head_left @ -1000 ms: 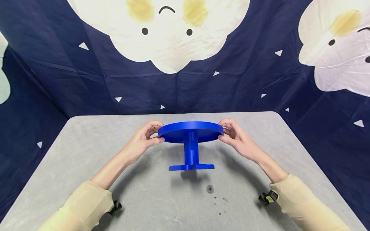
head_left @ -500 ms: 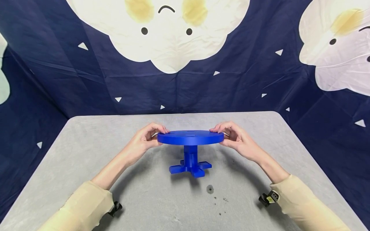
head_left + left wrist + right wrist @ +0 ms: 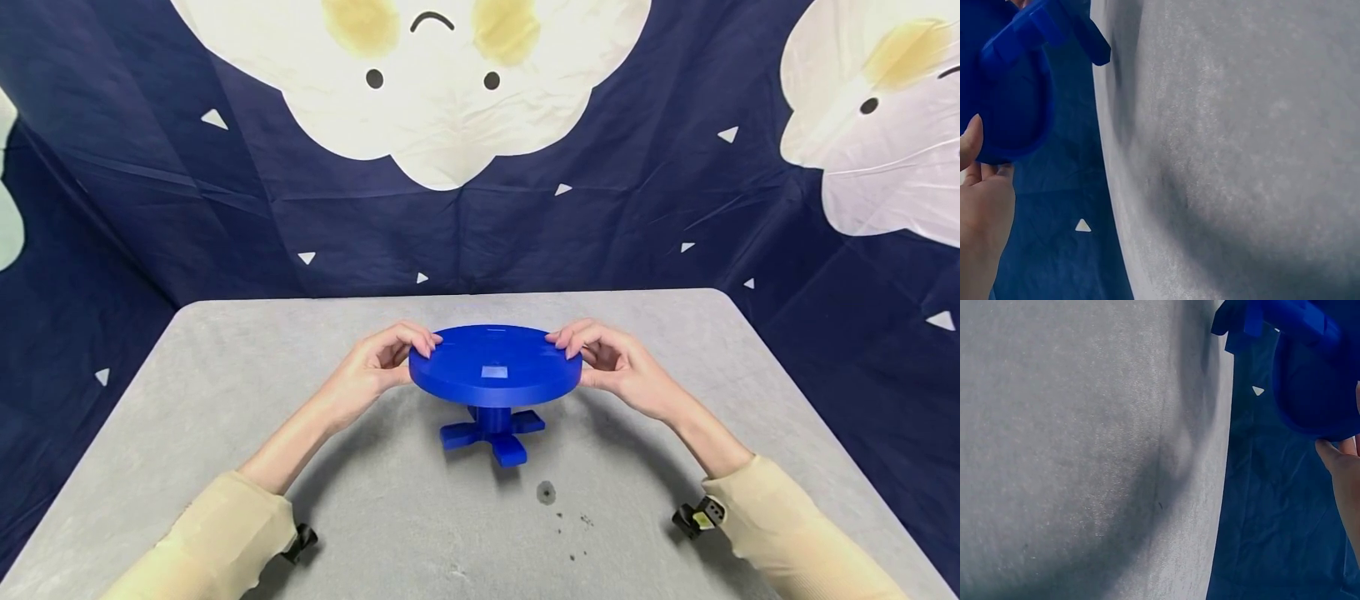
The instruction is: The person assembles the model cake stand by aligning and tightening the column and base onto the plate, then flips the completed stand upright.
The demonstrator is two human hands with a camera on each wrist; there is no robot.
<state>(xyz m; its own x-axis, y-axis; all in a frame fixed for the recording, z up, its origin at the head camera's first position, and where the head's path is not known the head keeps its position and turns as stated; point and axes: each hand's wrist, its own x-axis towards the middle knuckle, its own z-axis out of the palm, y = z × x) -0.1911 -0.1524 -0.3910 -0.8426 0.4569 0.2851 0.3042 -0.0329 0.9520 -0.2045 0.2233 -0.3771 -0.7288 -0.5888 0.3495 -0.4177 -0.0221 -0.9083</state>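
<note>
Head view: both hands, left hand [image 3: 372, 373] and right hand [image 3: 619, 368], curled around blue stand [image 3: 495, 372].

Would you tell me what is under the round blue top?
Under the round blue top a short blue post leads to a cross-shaped foot above the grey table. The top hides where post and top join.

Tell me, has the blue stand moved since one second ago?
Yes. The blue stand has tipped its round top toward the camera, and its cross base now sits lower, nearer the dark stain on the table.
</note>
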